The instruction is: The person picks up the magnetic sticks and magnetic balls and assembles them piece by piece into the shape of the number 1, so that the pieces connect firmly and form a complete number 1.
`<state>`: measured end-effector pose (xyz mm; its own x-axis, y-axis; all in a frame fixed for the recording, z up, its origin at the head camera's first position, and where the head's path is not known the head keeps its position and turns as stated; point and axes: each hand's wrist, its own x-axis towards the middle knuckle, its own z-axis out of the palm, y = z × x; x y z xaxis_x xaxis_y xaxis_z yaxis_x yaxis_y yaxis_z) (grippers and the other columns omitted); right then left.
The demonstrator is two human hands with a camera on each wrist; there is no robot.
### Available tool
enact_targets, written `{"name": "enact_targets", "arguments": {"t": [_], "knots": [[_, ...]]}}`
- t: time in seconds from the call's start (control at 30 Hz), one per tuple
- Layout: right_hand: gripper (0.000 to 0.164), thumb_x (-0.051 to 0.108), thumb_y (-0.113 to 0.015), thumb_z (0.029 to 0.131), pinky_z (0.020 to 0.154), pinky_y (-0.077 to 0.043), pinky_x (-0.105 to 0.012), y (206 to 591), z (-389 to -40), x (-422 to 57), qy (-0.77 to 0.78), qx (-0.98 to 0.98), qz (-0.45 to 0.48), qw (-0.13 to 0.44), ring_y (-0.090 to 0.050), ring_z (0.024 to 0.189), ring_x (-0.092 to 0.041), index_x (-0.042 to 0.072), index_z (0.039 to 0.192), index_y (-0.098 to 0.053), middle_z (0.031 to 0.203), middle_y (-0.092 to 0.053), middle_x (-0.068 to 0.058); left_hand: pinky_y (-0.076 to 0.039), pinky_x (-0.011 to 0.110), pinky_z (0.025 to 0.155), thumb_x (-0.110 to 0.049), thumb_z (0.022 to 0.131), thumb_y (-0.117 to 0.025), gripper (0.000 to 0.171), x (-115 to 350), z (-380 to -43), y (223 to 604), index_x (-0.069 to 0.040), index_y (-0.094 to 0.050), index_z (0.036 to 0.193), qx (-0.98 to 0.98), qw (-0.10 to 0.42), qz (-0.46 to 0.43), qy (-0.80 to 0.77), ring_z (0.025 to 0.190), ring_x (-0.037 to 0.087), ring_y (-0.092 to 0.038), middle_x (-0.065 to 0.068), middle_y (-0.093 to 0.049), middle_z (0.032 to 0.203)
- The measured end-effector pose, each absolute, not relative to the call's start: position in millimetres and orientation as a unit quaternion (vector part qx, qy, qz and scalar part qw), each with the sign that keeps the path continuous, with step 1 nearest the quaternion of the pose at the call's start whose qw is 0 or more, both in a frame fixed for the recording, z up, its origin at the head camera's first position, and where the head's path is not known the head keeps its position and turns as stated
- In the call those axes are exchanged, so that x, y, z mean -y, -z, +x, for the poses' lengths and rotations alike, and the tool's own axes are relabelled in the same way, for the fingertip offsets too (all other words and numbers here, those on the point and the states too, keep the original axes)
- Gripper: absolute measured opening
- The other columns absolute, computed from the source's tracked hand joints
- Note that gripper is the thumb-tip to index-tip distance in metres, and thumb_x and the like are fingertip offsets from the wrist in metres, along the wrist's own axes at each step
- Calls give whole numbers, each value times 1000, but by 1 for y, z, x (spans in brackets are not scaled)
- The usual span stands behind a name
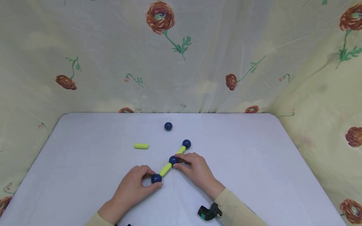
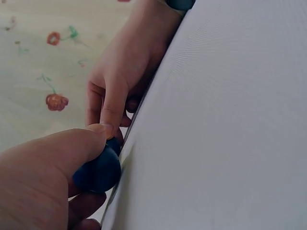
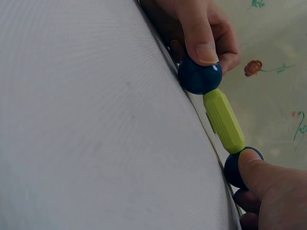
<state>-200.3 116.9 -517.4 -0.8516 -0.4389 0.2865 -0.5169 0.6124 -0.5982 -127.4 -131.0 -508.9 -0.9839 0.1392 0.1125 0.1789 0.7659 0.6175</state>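
Observation:
A chain of blue balls and yellow-green rods runs diagonally over the white table. My left hand (image 1: pixel 134 185) pinches the near blue ball (image 1: pixel 156 178) between thumb and fingers. From that ball a yellow-green rod (image 1: pixel 165 169) leads to the middle blue ball (image 1: pixel 173 160), which my right hand (image 1: pixel 199 171) grips with thumb and fingertips. Beyond it, a second rod (image 1: pixel 182 149), partly covered by the right fingers, ends at the far blue ball (image 1: pixel 186 143). The right wrist view shows the near rod (image 3: pixel 224 120) joined between the two held balls.
A loose yellow-green rod (image 1: pixel 141 146) lies left of the chain. Farther back sits a single blue ball (image 1: pixel 168 126). The white table (image 1: pixel 254 150) meets a flowered curtain (image 1: pixel 203 62) at its back edge. A dark wrist device (image 1: pixel 209 212) is by the right sleeve.

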Motion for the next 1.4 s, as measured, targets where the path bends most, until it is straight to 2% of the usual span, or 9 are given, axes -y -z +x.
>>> {"name": "enact_targets", "arguments": {"t": [0.4,1.13,1.4], "knots": [[34,38,-74,89,74,-48,-27,514,-200,-113,-355,898,257,46,-58,88,-1,25,120,-72,106,-71,14,-45,29,70,-61,74,-79,36,132,-127,510,-32,-65,92,940,39,-92,327,77,3,-47,-22,-55,83],[34,37,-75,88,72,-48,-27,515,-201,-114,-342,904,250,51,-57,82,-2,22,119,-72,98,-70,13,-44,27,69,-59,73,-81,39,130,-127,514,-31,-68,98,940,42,-94,326,76,4,-47,-20,-55,83],[36,36,-75,89,79,-49,-30,515,-204,-118,-332,898,278,73,-60,94,-5,21,121,-72,110,-71,10,-44,26,70,-59,72,-82,42,127,-128,511,-30,-69,99,940,47,-96,325,77,4,-47,-21,-56,84]]}}
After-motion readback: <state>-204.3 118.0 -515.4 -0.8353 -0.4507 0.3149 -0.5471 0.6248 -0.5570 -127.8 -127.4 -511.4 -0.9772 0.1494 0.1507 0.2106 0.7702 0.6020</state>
